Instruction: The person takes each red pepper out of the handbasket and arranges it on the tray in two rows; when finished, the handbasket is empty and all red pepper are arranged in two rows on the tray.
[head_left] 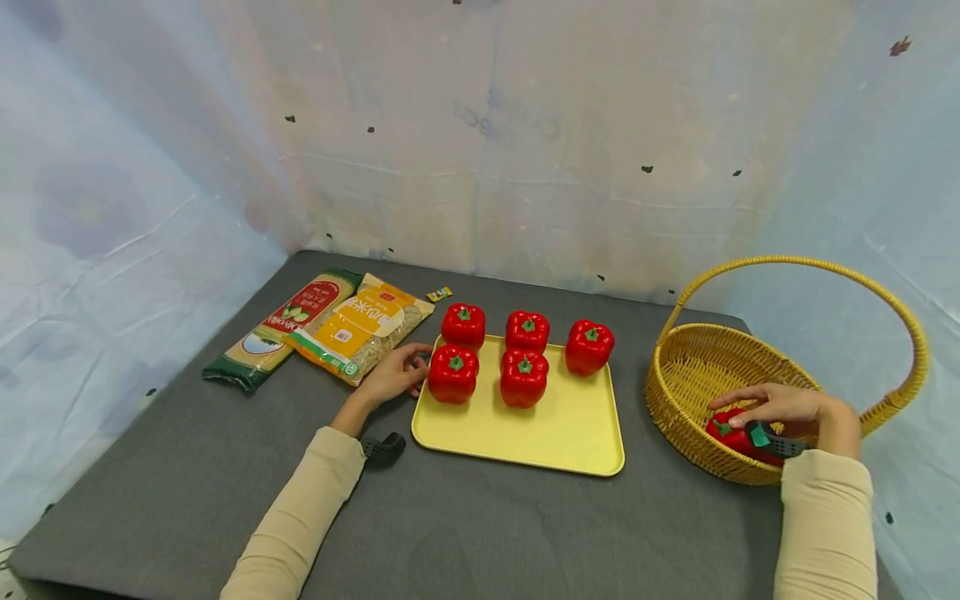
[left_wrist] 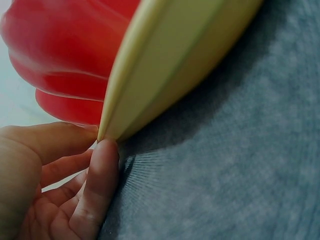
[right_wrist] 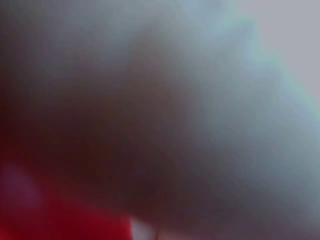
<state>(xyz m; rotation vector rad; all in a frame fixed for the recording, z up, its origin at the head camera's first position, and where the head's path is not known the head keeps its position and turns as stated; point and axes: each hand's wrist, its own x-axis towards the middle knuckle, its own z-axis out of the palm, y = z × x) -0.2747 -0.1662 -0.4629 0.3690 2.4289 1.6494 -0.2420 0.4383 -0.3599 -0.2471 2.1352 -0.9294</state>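
Observation:
In the head view, my left hand [head_left: 392, 372] pinches the left rim of a yellow tray [head_left: 517, 452]. The left wrist view shows thumb and fingertips meeting at the tray's rim [left_wrist: 112, 112], beside a red bell pepper [left_wrist: 65, 45]. Several red bell peppers stand on the tray, stems up, among them one near the middle [head_left: 522, 379]. At the right, my right hand [head_left: 787, 403] reaches into a yellow wicker basket [head_left: 686, 350]. Its fairly straight fingers lie over a red bell pepper [head_left: 722, 431] inside. The right wrist view is mostly a dark blur with some red.
Left of the tray lie a yellow-and-clear food bag [head_left: 367, 325] and a long green-and-red packet [head_left: 288, 325]. A small yellow wrapper [head_left: 439, 294] lies behind them. The basket's tall arched handle [head_left: 795, 261] rises above my right hand. Pale sheeting [head_left: 480, 200] hangs behind the grey table.

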